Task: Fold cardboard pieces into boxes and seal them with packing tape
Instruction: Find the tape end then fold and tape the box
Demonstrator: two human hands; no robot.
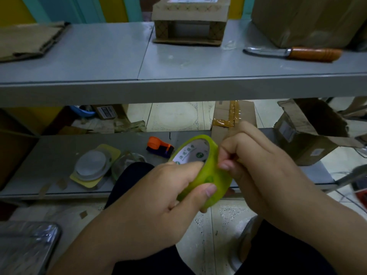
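Note:
A yellow-green roll of packing tape (208,175) with a white printed core is held in front of me, below the grey upper shelf (178,88). My left hand (158,197) grips the roll, fingers through the core and thumb on the outer face. My right hand (256,163) has its fingers curled against the roll's right rim, with thumb and fingertips pinching at the tape surface. A small taped cardboard box (189,20) stands on the upper shelf. Flat cardboard (27,40) lies at the shelf's far left.
A knife with an orange wooden handle (297,53) lies on the upper shelf, right, beside a large box (305,18). On the lower shelf sit an orange tape dispenser (159,148), a yellow tray with a disc (93,165) and a taped box (232,118). An open carton (309,132) stands right.

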